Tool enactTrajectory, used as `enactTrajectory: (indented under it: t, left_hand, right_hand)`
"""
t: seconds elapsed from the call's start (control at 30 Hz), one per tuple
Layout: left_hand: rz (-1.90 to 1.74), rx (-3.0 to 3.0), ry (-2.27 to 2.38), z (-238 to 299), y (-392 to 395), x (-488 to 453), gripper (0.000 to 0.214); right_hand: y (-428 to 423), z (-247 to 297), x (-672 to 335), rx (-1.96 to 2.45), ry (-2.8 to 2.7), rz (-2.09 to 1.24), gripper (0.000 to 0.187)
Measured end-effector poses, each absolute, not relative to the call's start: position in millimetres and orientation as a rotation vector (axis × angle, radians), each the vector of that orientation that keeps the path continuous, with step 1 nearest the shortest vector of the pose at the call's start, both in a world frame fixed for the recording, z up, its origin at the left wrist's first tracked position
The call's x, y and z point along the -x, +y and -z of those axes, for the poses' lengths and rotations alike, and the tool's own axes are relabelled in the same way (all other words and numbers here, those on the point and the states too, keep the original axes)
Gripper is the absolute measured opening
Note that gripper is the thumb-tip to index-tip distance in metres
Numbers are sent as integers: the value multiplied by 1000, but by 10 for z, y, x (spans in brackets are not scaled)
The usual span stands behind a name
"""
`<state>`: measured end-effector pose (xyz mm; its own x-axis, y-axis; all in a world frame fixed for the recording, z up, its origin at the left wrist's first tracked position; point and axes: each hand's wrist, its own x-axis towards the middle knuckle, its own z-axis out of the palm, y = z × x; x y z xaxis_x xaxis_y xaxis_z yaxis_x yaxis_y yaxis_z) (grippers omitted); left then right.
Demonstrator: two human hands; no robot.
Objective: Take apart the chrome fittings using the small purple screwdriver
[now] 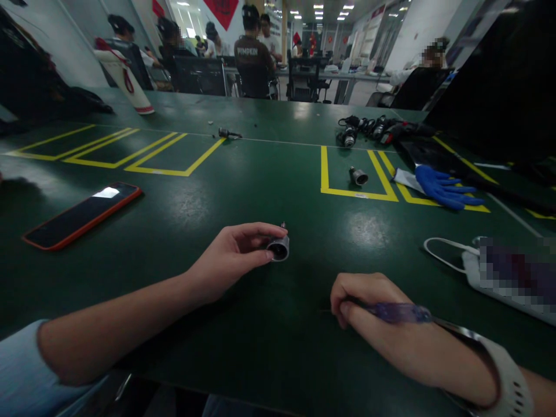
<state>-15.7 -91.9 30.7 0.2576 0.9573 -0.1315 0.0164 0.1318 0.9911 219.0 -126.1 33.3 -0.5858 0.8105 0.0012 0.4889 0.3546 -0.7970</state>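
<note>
My left hand [230, 255] pinches a small silver cylindrical part [278, 248] with a dark opening, holding it on the green table [304, 197] near the middle. A tiny screw or pin sticks up from its top. My right hand [369, 307] rests on the table to the right and nearer to me, fingers curled round a screwdriver with a clear purple handle [399, 313]; its tip is hidden under the fingers. A white watch band sits on my right wrist.
A phone in an orange case [82, 214] lies at left. A second silver part [358, 176] sits inside a yellow-taped box. Blue glove [443, 186], a pile of dark parts [369, 130], a face mask [478, 260] and a loose small tool [228, 134] are beyond. People sit at far desks.
</note>
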Motion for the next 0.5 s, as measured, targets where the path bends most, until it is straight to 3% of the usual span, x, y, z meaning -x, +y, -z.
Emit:
enactTrajectory:
  t: [0.23,0.5]
  left_hand:
    - [-1000,-1119,1082,-310,-912,165,32]
    - [-1043,-1142,1051,-296,-920,169,30]
  right_hand:
    - [-1287,-233,-2118,710,-2140,-734,20]
    - [-1075,-270,-1806,513,-2322,-340,14]
